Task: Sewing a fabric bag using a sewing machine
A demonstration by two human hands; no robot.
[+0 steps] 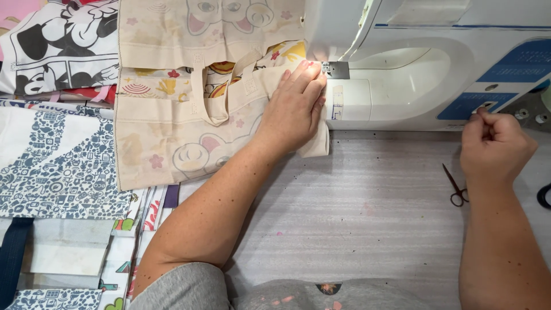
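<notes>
My left hand (298, 106) lies flat, fingers together, pressing a cream printed tote bag (166, 138) onto the bed of a white sewing machine (402, 74), fingertips right beside the presser foot (332, 69). The bag's handle loops (212, 97) hang over its front. My right hand (495, 146) is curled into a loose fist at the machine's blue control panel (505, 80), thumb and fingertip touching a small button there. It holds nothing that I can see.
Small scissors (456, 186) lie on the grey table (356, 218) just left of my right wrist. Stacks of printed fabric bags fill the left: a blue-and-white one (51, 166), a black-and-white cartoon one (57, 46). A dark object (544, 196) sits at the right edge.
</notes>
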